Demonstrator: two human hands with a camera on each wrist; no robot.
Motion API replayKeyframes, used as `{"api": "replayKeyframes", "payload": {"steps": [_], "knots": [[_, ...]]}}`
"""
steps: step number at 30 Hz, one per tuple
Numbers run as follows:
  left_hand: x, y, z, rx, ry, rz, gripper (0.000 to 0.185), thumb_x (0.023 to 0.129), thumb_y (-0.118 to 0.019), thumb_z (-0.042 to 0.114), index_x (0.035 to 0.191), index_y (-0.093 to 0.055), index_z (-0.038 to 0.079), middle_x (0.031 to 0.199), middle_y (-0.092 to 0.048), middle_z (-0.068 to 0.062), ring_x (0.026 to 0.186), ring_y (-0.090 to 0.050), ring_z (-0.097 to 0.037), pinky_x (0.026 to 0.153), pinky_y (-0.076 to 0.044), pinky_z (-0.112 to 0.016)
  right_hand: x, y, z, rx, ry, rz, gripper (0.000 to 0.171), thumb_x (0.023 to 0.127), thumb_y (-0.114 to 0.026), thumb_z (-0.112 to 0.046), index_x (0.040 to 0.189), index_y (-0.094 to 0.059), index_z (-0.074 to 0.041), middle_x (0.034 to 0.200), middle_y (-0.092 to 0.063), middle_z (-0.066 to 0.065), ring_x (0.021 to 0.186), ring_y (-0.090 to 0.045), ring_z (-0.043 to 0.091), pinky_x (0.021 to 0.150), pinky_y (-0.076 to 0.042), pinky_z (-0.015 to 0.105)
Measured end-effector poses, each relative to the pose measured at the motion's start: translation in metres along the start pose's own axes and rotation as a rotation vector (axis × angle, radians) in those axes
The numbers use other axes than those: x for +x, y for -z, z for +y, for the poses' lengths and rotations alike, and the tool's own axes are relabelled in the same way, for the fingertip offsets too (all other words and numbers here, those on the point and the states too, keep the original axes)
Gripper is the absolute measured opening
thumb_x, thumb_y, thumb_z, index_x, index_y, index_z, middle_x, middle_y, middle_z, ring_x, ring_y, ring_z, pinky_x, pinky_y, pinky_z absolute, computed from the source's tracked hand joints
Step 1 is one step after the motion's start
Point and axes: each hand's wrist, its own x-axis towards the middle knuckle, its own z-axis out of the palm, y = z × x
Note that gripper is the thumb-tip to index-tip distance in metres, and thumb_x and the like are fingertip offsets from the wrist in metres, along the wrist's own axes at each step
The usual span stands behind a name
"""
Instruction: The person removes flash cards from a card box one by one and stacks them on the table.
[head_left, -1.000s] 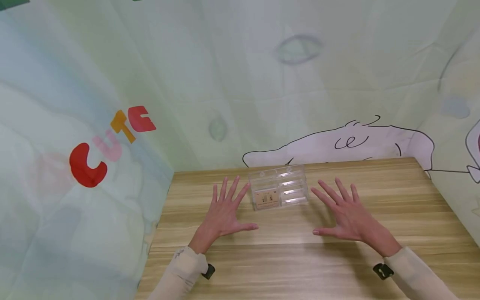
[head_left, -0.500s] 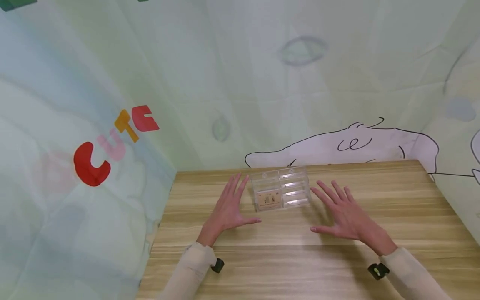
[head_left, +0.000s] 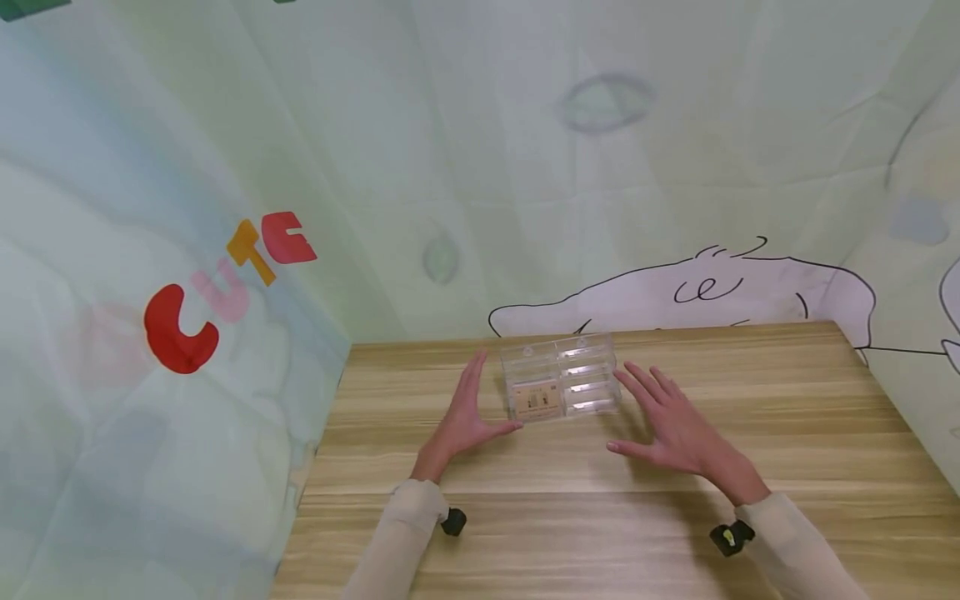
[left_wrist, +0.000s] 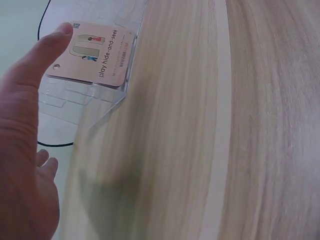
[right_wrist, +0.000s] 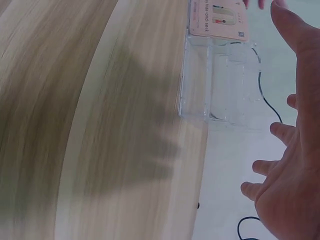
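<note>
If the left hand [head_left: 460, 423] and right hand [head_left: 675, 429] press in unevenly: the clear rack [head_left: 590, 388], lying between the two, might skew or slide on the table [head_left: 555, 533].
Card [head_left: 537, 401]: sitting in the pocket nearest the left thumb, it could slip out should the rack tip.
Left hand: wide, thumb set apart from straight fingers, empty; whether the thumb touches the rack, I cannot tell.
Right hand: wide too, fingers pointing toward the rack's opposite end, thumb apart, gripping nothing.

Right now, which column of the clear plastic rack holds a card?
The left-hand column in the head view, with the pink rectangular card; the right-hand column shows none.
</note>
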Motion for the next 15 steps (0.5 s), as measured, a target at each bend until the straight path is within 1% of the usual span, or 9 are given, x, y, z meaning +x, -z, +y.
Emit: {"api": "replayKeyframes", "payload": {"steps": [4,8,11,15], "knots": [[0.003,-0.009,-0.003,-0.114,0.052,0.011,0.132,0.070,-0.096,0.044,0.168,-0.011,0.021,0.171,-0.019,-0.008,0.154,-0.026,-0.034,0.121,-0.031,-0.054,0.002,-0.003,-0.001,0.054,-0.044,0.005,0.105,0.082,-0.078,-0.062,0.160,-0.035,-0.007,0.165,-0.032,0.021,0.147,-0.028,0.055,0.115,-0.028,0.074],[0.006,-0.019,-0.006,-0.220,0.069,0.013,0.132,0.071,-0.098,0.036,0.168,-0.011,0.019,0.170,-0.023,-0.011,0.152,-0.031,-0.034,0.121,-0.034,-0.046,0.002,-0.006,-0.002,0.126,-0.088,0.028,0.102,0.084,-0.080,-0.057,0.162,-0.034,-0.010,0.164,-0.032,0.021,0.147,-0.028,0.052,0.114,-0.029,0.075],[0.009,-0.026,-0.009,-0.264,0.072,0.018,0.133,0.070,-0.099,0.031,0.168,-0.011,0.017,0.169,-0.025,-0.012,0.151,-0.033,-0.032,0.121,-0.034,-0.043,0.000,-0.008,-0.003,0.190,-0.116,0.042,0.099,0.085,-0.081,-0.053,0.162,-0.033,-0.012,0.165,-0.031,0.020,0.147,-0.029,0.049,0.113,-0.030,0.076],[0.013,-0.033,-0.015,-0.302,0.067,0.023,0.133,0.069,-0.100,0.025,0.167,-0.012,0.015,0.169,-0.026,-0.011,0.151,-0.033,-0.030,0.122,-0.034,-0.041,-0.002,-0.010,-0.003,0.266,-0.160,0.039,0.097,0.087,-0.081,-0.048,0.161,-0.033,-0.009,0.165,-0.031,0.021,0.148,-0.030,0.047,0.114,-0.029,0.075]]}}
